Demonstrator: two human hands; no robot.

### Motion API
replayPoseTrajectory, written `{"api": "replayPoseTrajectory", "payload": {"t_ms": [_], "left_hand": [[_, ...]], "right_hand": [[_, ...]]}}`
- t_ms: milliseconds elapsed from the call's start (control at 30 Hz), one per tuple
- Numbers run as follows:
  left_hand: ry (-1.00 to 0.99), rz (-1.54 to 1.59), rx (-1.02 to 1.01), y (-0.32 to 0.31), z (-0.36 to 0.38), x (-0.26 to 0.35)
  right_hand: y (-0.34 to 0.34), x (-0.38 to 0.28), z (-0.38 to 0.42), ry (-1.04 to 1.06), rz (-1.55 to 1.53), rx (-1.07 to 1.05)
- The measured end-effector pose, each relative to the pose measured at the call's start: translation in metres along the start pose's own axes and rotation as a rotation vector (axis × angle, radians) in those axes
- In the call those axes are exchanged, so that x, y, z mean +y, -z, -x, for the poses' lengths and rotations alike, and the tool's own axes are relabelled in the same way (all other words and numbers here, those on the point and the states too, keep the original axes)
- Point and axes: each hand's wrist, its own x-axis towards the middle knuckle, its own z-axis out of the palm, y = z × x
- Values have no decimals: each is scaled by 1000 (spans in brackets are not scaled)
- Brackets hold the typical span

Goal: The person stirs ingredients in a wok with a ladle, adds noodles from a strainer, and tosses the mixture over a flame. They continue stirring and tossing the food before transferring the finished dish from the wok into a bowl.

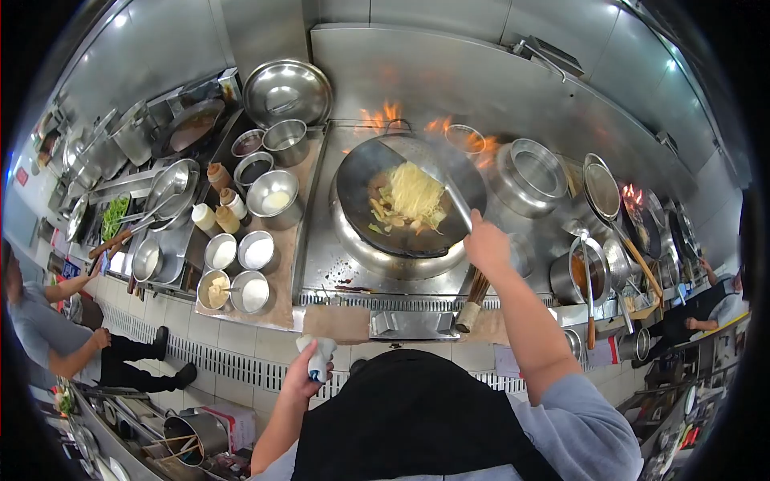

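A person is standing at a steel cooking range, seen from above. The right hand (486,242) is wrapping closed around a ladle handle (457,202) reaching into a black wok (361,172), which is holding pale noodles (415,191) over flames. The left hand (307,370), low by the tabletop (321,264) edge, is clutching a bunched white cloth (319,353). Small seasoning bowls (258,252) are sitting left of the wok.

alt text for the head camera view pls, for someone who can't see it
A person's right hand holds a ladle over a wok of noodles on a flaming burner. Their left hand grips a white cloth at the counter edge, with seasoning bowls left.
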Motion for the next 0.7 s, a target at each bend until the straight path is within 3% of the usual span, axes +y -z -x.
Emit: {"api": "replayPoseTrajectory", "payload": {"t_ms": [233,467,533,567,633,667,700], "left_hand": [[-14,37,35,-8,-5,-5],[-24,17,37,-24,-14,-15],[-20,20,64,-23,-11,-20],[-38,32,95,-25,-9,-22],[-32,47,64,-22,-8,-25],[-15,27,41,-23,-8,-27],[-17,26,44,-24,-7,-29]], "right_hand": [[25,5,-21,38,68,73],[-3,35,-47,115,137,33],[-9,57,-35,137,-297,239],[6,62,-27,127,-287,247],[40,84,-5,-171,-1030,-156],[42,99,5,-195,-1025,-128],[43,114,19,-261,-1256,-143]]}}
